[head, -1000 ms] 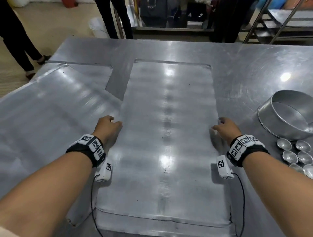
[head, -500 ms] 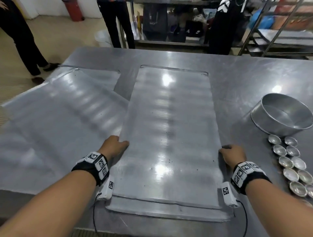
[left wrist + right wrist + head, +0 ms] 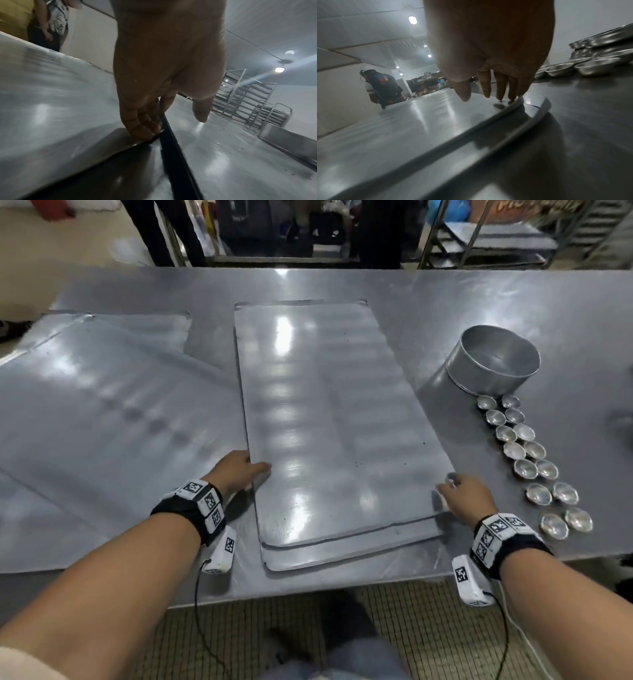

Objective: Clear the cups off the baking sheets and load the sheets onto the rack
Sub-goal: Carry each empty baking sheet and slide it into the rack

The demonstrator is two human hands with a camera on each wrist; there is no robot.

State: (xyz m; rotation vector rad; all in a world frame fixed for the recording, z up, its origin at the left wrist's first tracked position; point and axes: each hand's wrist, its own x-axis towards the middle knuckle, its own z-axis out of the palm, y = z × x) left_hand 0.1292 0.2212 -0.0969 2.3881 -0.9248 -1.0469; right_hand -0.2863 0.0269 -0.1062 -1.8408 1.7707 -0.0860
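Two bare baking sheets lie stacked mid-table, the top sheet [image 3: 325,422] slightly askew over the lower sheet [image 3: 342,559]. My left hand [image 3: 251,474] grips the top sheet's left edge. In the left wrist view my left hand [image 3: 171,124] has its fingers [image 3: 145,129] curled under that edge and the thumb above. My right hand [image 3: 448,484] is at the right edge. In the right wrist view my right hand [image 3: 481,98] has straight fingertips [image 3: 500,99] touching the top sheet [image 3: 419,121] just inside its rim. Several small metal cups [image 3: 527,453] stand in two rows on the table to the right.
More sheets [image 3: 102,422] overlap on the table's left part. A round deep pan [image 3: 493,361] stands behind the cups. A tray rack [image 3: 496,237] is beyond the far right corner, the rack [image 3: 248,100] also showing past my left hand. People stand along the far side.
The stacked sheets and both hands have come closer to the table's near edge, whose lip and the floor now show. The top sheet sits more askew over the lower one.
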